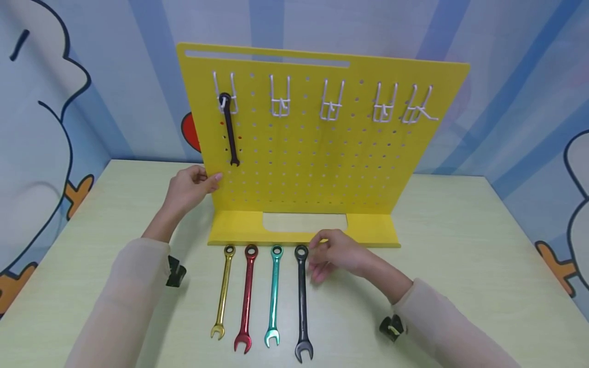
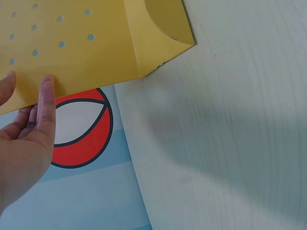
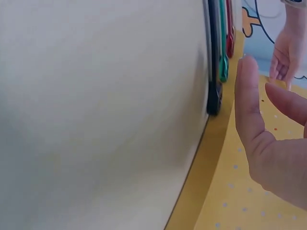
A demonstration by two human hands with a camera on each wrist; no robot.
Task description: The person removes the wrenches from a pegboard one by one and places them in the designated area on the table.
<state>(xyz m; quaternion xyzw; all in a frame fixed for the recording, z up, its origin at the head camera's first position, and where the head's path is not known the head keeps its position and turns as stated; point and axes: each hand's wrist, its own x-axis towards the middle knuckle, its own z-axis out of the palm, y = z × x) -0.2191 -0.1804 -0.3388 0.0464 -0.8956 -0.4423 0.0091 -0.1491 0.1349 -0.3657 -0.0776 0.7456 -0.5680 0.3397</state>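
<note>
My left hand [image 1: 190,186] grips the left edge of an upright yellow pegboard [image 1: 313,163], thumb on its front. In the left wrist view, that hand [image 2: 31,124] is at the board's edge. A dark combination wrench [image 1: 231,130] hangs by its ring from the leftmost hook. Just beside the ring end of a black combination wrench [image 1: 302,301], my right hand [image 1: 338,253] hovers with nothing held. Its thumb and index finger stand apart in the right wrist view. Left of the black wrench lie teal [image 1: 274,296], red [image 1: 247,296] and gold [image 1: 223,294] wrenches.
Several white wire hooks line the pegboard's top, among them one hook [image 1: 280,102] right of the hanging wrench. The board's base [image 1: 239,225] stands on a pale wooden table [image 1: 455,240]. Behind is a blue wall [image 1: 317,25] with cartoon figures.
</note>
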